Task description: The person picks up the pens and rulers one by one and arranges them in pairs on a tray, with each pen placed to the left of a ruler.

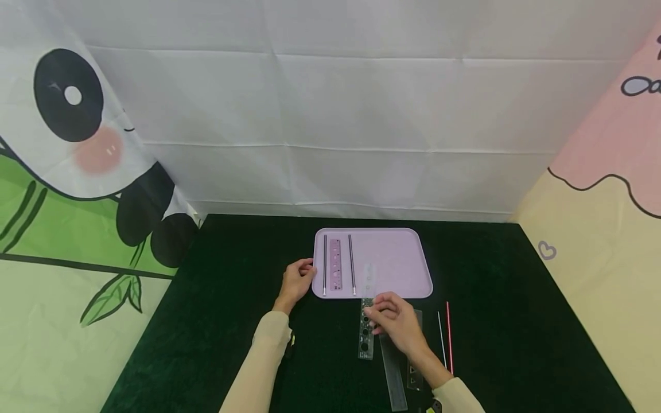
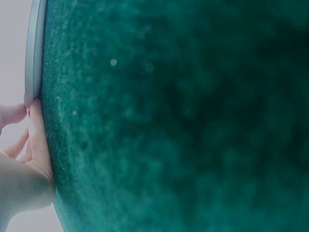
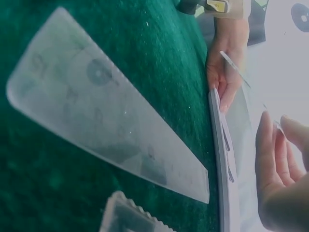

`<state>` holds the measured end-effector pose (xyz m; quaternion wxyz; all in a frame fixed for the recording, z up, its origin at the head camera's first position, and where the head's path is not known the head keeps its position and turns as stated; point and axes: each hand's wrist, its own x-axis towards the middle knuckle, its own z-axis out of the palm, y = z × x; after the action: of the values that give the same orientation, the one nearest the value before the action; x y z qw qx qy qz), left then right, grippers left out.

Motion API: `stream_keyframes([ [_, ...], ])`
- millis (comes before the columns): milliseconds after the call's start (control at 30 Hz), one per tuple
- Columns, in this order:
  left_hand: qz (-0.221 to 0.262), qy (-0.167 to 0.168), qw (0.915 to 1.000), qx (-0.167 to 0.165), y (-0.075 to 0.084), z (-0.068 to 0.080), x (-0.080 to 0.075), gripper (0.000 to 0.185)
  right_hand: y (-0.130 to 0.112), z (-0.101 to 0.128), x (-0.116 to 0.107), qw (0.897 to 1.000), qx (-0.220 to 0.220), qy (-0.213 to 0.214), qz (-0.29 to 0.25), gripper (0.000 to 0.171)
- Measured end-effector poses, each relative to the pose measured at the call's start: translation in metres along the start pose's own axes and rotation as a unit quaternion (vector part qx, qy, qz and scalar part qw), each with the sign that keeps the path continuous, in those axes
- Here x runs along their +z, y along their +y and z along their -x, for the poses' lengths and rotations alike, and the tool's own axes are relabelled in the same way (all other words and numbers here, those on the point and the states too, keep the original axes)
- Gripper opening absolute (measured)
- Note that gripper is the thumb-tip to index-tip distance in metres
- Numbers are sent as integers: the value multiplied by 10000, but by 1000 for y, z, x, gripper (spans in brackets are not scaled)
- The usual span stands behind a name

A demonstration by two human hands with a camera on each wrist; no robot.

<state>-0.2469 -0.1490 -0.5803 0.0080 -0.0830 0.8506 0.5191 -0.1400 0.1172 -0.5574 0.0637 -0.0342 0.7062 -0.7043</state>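
My left hand (image 1: 298,281) is at the left edge of a pale purple tray (image 1: 403,264), its thumb and fingers pinching the rim. In the left wrist view the fingertips (image 2: 35,107) meet at the tray's edge. Over the tray's front edge, my right hand (image 1: 395,321) pinches a clear stencil ruler (image 1: 365,344) with round holes. The right wrist view shows that ruler edge-on as a thin strip (image 3: 235,67). On the tray lie a pink ruler (image 1: 336,264) and two slim dark sticks, one on each side of it.
In front of the tray, on dark green cloth (image 1: 232,344), lie a long clear ruler (image 1: 393,373) and another clear stencil (image 1: 415,378), partly under my right forearm. A red stick (image 1: 449,338) and a thin silvery one (image 1: 441,338) are to their right. A white curtain (image 1: 356,115) hangs behind.
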Motion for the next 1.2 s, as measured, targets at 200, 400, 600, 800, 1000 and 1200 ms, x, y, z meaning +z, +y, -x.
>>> stream_keyframes([
  [200, -34, -25, 10000, -54, -1, -1, 0, 35, 1, -9, 1, 9992, -308, 246, -33, 28],
  [400, -21, -16, 10000, -25, -1, 0, 0, 35, 2, -19, 0, 9979, -478, 423, -147, 29],
  [600, -41, -19, 10000, -11, -2, -1, 0, 35, 3, -29, -1, 9960, -683, 531, -233, 29],
  [800, -70, 15, 10000, 12, -2, -1, 0, 34, 5, -38, 1, 9932, -885, 672, -337, 29],
  [1000, -48, -14, 10000, 0, -2, -2, 1, 35, 7, -51, 0, 9914, -984, 814, -279, 29],
  [1200, -45, -43, 10000, -34, -1, -2, 1, 35, 3, -63, -3, 9905, -1020, 876, -282, 30],
])
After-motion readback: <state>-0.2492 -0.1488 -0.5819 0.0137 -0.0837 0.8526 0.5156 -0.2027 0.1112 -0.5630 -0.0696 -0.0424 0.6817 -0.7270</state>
